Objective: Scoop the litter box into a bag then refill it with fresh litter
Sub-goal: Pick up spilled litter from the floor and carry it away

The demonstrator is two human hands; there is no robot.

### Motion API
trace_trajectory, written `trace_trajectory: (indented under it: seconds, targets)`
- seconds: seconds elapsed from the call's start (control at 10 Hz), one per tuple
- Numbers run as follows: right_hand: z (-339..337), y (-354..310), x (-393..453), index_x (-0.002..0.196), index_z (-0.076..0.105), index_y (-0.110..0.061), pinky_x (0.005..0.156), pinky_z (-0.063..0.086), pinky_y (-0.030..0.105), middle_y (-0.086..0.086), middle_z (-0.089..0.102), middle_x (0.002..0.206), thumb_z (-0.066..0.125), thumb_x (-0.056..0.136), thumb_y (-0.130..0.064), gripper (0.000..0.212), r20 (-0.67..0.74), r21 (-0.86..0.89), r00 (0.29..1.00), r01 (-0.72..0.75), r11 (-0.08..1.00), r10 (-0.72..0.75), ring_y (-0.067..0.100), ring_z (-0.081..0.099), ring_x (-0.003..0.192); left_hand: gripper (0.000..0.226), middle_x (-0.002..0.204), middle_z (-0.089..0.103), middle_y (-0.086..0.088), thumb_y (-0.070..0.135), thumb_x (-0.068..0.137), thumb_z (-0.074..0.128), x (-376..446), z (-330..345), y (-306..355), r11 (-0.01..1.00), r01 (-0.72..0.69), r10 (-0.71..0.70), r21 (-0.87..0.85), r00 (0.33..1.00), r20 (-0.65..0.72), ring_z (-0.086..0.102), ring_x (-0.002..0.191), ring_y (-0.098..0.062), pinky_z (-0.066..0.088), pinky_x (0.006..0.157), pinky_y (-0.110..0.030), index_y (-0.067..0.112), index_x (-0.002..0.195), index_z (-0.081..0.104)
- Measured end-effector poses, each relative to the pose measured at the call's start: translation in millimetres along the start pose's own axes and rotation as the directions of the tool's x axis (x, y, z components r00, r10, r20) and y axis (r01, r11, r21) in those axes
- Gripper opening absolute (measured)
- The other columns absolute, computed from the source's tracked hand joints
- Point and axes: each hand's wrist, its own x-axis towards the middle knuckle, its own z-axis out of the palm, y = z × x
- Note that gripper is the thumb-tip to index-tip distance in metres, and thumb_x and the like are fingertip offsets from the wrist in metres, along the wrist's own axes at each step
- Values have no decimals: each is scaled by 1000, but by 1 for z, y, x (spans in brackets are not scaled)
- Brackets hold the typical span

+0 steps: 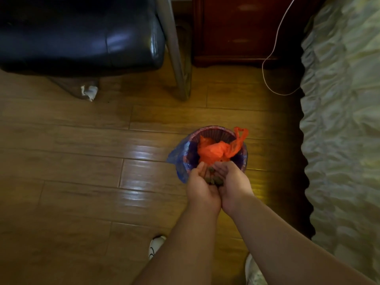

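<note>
While your left hand (200, 188) and right hand (232, 186) press together, cupping dark clumps (213, 178), the blue-lined bin (211, 128) beneath holds an orange bag (216, 151).

Orange bag (218, 151) in blue-lined bin (181, 161); black chair (82, 38).

Home bedroom, quilted bed (341, 120) edge, wooden nightstand (242, 31) (dark red), plank floor (72, 151)

Glossy black padded chair seat (78, 31) at upper left, grey metal chair leg (174, 50) beside it, crumpled white paper (89, 92) on the wooden plank floor (72, 161) under the seat, dark red wooden cabinet (236, 31), pale cable (262, 67) looping beside it, bed with a pale quilted cover (341, 99) along the right.
</note>
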Motion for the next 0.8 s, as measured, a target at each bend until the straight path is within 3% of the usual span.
trace_trajectory:
  seconds: [0.1, 0.2, 0.3, 0.4, 0.5, 0.7, 0.8]
  targets:
    - [10, 1, 7, 110, 71, -3, 72, 53, 30, 8, 72, 102, 58, 94, -20, 27, 7, -26, 1000, -21, 999, 21, 17, 67, 85, 32, 118, 70, -13, 21, 103, 50, 7, 0, 9, 999, -30, 29, -24, 999, -39, 67, 110, -29, 51, 105, -46, 1, 123, 65]
    - [16, 3, 13, 116, 67, -3, 84, 54, 33, 9, 69, 116, 58, 96, -27, 33, 5, -17, 1000, -27, 999, 27, 21, 65, 99, 22, 85, 62, -8, 19, 103, 48, 7, 2, 16, 999, -32, 31, -5, 996, -87, 61, 79, -20, 58, 77, -32, 4, 99, 63]
    - [15, 4, 14, 133, 58, -5, 107, 44, 36, 9, 62, 131, 55, 99, -33, 45, 47, 49, 998, -40, 998, 38, 21, 59, 118, 23, 105, 65, -10, 18, 103, 45, 6, 0, 19, 999, -50, 48, -18, 994, -97, 64, 97, -21, 53, 82, -29, 6, 113, 61]
    - [11, 4, 13, 146, 46, -4, 119, 32, 38, 11, 54, 144, 53, 100, -36, 57, 61, 113, 998, -27, 993, 20, 22, 50, 134, 46, 149, 50, -12, 22, 103, 44, 8, -5, 19, 995, -88, 82, -56, 992, -98, 45, 141, -26, 35, 119, -38, 0, 144, 48]
    - [9, 6, 12, 149, 42, -4, 121, 29, 40, 12, 50, 149, 50, 101, -38, 60, 84, 133, 996, -11, 991, 0, 23, 47, 138, 53, 156, 42, -13, 27, 105, 42, 9, -8, 19, 992, -113, 105, -63, 988, -109, 34, 149, -27, 26, 124, -41, 1, 151, 40]
    - [4, 4, 5, 147, 44, -1, 120, 30, 37, 12, 51, 148, 47, 102, -39, 59, 112, 149, 993, 19, 989, -36, 22, 48, 138, 54, 153, 47, -14, 32, 107, 41, 1, -11, 16, 992, -121, 118, -35, 989, -95, 40, 146, -27, 31, 121, -41, 2, 151, 41]
    - [4, 1, -6, 145, 48, -6, 115, 37, 35, 7, 56, 143, 51, 101, -41, 57, 119, 66, 990, 72, 995, -79, 19, 51, 134, 52, 152, 49, -10, 36, 107, 43, -12, -7, 17, 989, -139, 142, 55, 989, -46, 42, 145, -24, 33, 119, -38, 6, 149, 45]
